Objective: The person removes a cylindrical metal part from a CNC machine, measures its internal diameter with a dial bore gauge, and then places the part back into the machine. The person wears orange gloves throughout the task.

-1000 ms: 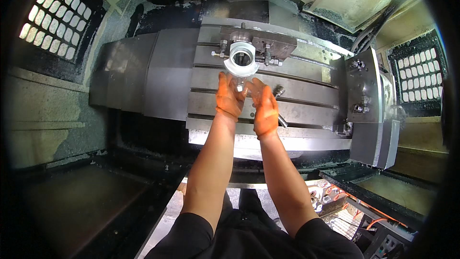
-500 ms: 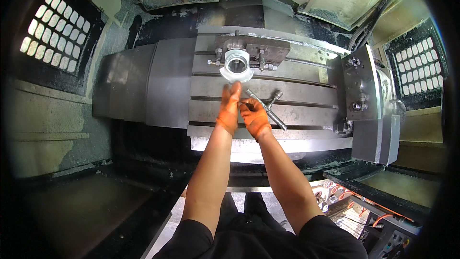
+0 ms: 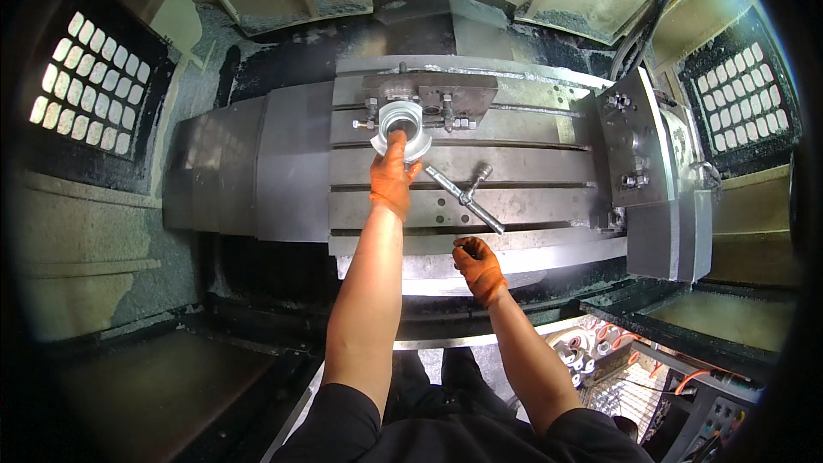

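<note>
A silvery ring-shaped metal part (image 3: pixel 383 116) sits on the fixture block, its round bore facing up. My left hand (image 3: pixel 391 182), in an orange glove, grips its near rim, with fingers reaching into the bore and the thumb outside. My right hand (image 3: pixel 480 269), gloved alike, hangs over the near edge of the machine table with its fingers curled closed. What those fingers hold, if anything, is hidden. Between the hands, a T-handle socket wrench (image 3: pixel 465 199) lies aslant on the slotted table (image 3: pixel 540 167), touched by neither hand.
A dark fixture block (image 3: pixel 471 96) with bolts stands behind the ring. On the right rises an upright plate (image 3: pixel 636 141) with clamps. Grey stepped covers (image 3: pixel 296 159) lie to the left. Several metal parts (image 3: pixel 573 351) show below right, outside the machine.
My left hand has moved forward and taken hold of the ring's near rim. My right hand has drawn back toward me, away from the left hand and the wrench.
</note>
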Demonstrator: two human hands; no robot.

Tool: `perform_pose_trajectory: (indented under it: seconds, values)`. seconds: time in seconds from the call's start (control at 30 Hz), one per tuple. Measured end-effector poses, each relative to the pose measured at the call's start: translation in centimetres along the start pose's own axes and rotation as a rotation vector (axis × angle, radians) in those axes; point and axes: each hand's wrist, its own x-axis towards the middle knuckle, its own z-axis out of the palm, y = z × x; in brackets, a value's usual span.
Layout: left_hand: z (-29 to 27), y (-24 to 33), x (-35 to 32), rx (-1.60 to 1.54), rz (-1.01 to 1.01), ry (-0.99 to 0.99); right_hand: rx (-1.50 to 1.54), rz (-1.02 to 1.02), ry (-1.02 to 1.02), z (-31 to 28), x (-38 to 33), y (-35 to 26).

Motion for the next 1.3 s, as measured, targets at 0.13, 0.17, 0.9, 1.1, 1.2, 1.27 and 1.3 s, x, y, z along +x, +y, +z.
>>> perform_pose_trajectory:
  seconds: [0.13,0.17,0.9,1.1,1.2,1.27,1.3]
  values:
    - [1.5,1.0,-1.3,0.102,0.005,0.037,0.025,-0.018,0.008,-0.8,0.0,0.7]
    - [1.3,1.0,-1.5,0.078,0.019,0.009,0.031,-0.029,0.007,-0.9,0.0,0.8]
    - [-4.7,7.6,4.1,0.441,0.146,-0.083,-1.681,-0.136,0.018,7.0,12.5,-4.1]
    - [-3.6,9.7,5.1,0.612,0.016,-0.018,-1.669,-0.186,0.06,6.5,11.9,-5.1]
    - [-1.7,12.2,4.2,0.727,-0.2,0.038,-0.898,-0.554,0.195,5.3,11.4,-4.7]
    - [-1.5,13.1,4.7,0.866,-0.346,0.077,-0.066,-0.24,-0.063,6.6,10.1,-8.1]
    - [-1.8,13.1,4.9,0.85,-0.333,0.069,0.079,-0.232,-0.133,6.6,10.1,-8.8]
